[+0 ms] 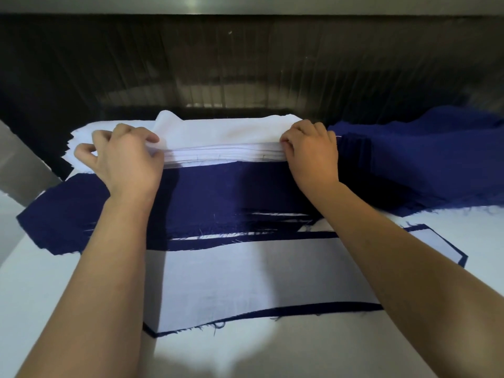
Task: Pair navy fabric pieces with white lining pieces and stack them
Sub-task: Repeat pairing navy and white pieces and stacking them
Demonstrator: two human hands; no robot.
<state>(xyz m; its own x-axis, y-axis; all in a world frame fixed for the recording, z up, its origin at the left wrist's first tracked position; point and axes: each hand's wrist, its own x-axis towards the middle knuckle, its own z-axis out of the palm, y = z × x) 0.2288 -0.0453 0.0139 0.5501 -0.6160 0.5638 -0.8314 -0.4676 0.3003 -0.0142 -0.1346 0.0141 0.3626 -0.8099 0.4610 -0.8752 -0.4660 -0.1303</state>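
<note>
Both hands reach to the far edge of the desk. A stack of white lining pieces sits there. The stack is thick, and its near side shows many thin layers, one on top of the other. The top white piece is soft and a bit puffed up between the two hands, with a bump at its far left corner.

The left hand is at the left end of the stack. Its fingers are curled and its thumb lies on top, so it pinches the near edge of the top white piece. The right hand is at the right end. Its fingers are curled too, and its thumb and fingertips pinch the same edge.

Just in front of the stack lies a long navy piece, flat on the desk and touching the stack. Its near edge is frayed, with loose threads sticking out. Both wrists pass over it.

By the right edge of the desk is a navy pile. It is tall and rumpled, and it touches the right end of the white stack.

Nearer to the person, in the middle of the desk, a white lining piece lies flat on a navy bottom piece. The navy shows only as a thin dark rim around the white. The desk top is white. Behind it is a dark wall.
</note>
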